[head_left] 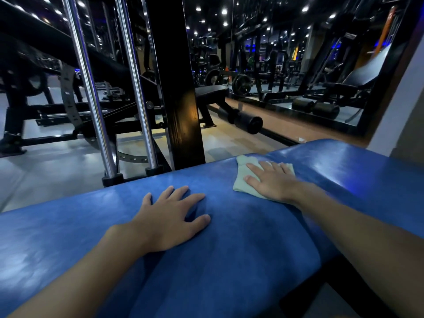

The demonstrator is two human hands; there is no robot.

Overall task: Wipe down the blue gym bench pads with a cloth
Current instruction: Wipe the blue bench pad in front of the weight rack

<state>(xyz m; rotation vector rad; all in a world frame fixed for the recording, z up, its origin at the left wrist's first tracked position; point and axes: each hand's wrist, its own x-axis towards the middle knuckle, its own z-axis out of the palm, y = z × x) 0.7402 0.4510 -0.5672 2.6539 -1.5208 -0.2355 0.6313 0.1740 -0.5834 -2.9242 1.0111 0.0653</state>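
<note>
Glossy blue bench pad (229, 260), left hand (169, 223) splayed flat, right hand (273, 184) flat on folded cloth (242, 180)

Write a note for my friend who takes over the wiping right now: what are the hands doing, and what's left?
Left hand: flat, fingers spread, resting on the pad, holding nothing.
Right hand: flat on the cloth, pressing it to the pad near its far edge.
Done: wiping is under way; how much is clean cannot be told.
Left: probably the rest of this pad and the raised pad section to the right.
</note>
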